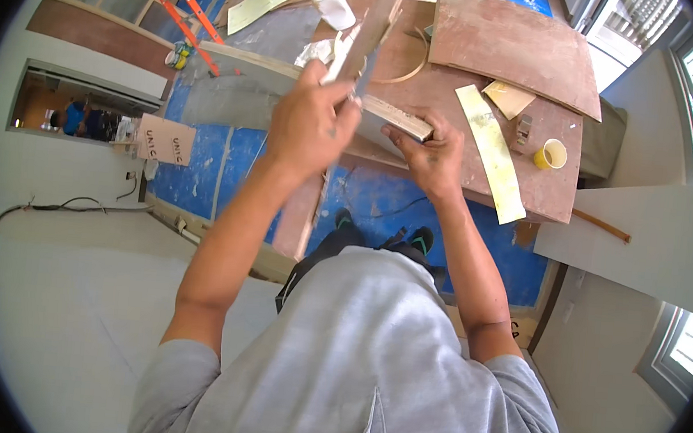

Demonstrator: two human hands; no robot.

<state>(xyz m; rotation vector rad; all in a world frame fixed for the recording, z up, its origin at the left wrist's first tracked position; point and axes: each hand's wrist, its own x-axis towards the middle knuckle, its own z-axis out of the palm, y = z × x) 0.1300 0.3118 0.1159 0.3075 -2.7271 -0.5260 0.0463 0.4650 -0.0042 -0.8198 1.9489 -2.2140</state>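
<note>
My left hand is closed, fingers pinched around a thin grey, blade-like strip that points away from me; its kind is blurred. Just under that hand runs a long plywood panel standing on edge, with its raw layered edge facing up. My right hand grips the panel's right end, thumb on the near face and fingers over the far side. A narrow brown board lies beyond my left hand, partly hidden by it.
On the brown worktable are a large board, a yellowish strip, a small metal-and-wood block, a yellow cup and a white jug. An orange ladder stands far left. Blue sheeting covers the floor.
</note>
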